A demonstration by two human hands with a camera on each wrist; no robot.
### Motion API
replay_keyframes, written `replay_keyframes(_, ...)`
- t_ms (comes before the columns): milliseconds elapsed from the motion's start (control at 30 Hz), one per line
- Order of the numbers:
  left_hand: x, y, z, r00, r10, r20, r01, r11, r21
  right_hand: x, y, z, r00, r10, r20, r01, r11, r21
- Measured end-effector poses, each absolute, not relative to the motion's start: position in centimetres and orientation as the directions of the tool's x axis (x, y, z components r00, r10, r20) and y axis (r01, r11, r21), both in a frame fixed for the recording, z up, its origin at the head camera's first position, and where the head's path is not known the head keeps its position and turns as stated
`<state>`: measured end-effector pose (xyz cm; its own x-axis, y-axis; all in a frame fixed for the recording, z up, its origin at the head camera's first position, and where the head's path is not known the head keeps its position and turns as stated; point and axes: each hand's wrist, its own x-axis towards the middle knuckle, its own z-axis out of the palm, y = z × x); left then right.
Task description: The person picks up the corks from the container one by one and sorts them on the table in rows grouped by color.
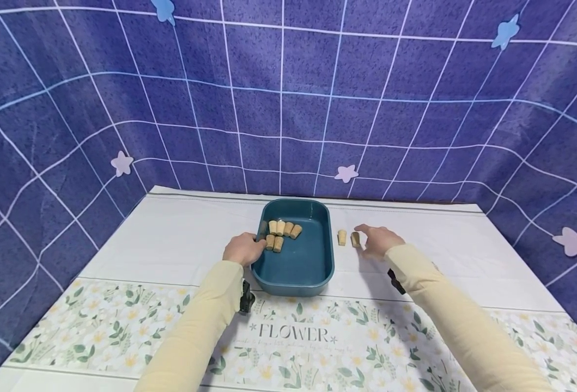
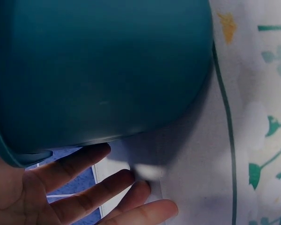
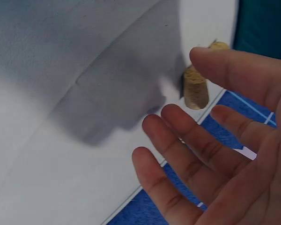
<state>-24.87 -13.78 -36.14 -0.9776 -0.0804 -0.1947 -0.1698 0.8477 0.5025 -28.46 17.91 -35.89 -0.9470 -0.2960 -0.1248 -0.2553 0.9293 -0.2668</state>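
Observation:
A dark teal rectangular tub stands on the table with several cork stoppers lying in its far left part. My left hand holds the tub's left rim, thumb over the edge and fingers along the outer wall. To the right of the tub, a pale cork stopper and a darker cork stopper lie side by side on the table. My right hand is around the darker one, thumb and fingers spread apart, gripping nothing.
A white cloth with a floral band in front covers the table. Behind and at both sides hangs a purple-blue grid curtain with star shapes.

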Motion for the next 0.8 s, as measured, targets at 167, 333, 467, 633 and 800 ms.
replay_keyframes(167, -24.8, -13.8, -36.1, -0.977, -0.087, -0.195, -0.176, 0.845, 0.506, -27.8, 18.0, -34.8, -0.94, -0.327, -0.1, -0.29, 0.918, -0.272)
replay_keyframes(333, -24.9, -13.8, -36.1, -0.977, -0.087, -0.197, -0.177, 0.844, 0.506, -27.0, 17.8, -33.6, -0.929, -0.369, -0.036, -0.347, 0.9, -0.263)
replay_keyframes(467, -24.8, -13.8, -36.0, -0.977, -0.086, -0.194, -0.174, 0.845, 0.505, -26.3, 17.4, -32.7, -0.923, -0.385, -0.004, -0.372, 0.895, -0.247)
replay_keyframes(633, -24.8, -13.7, -36.0, -0.978, -0.085, -0.19, -0.172, 0.844, 0.507, -25.8, 16.7, -31.6, -0.925, -0.38, 0.003, -0.37, 0.897, -0.242)
replay_keyframes(800, -24.8, -13.7, -36.0, -0.978, -0.085, -0.193, -0.173, 0.845, 0.505, -25.6, 16.0, -30.9, -0.924, -0.383, 0.006, -0.373, 0.896, -0.24)
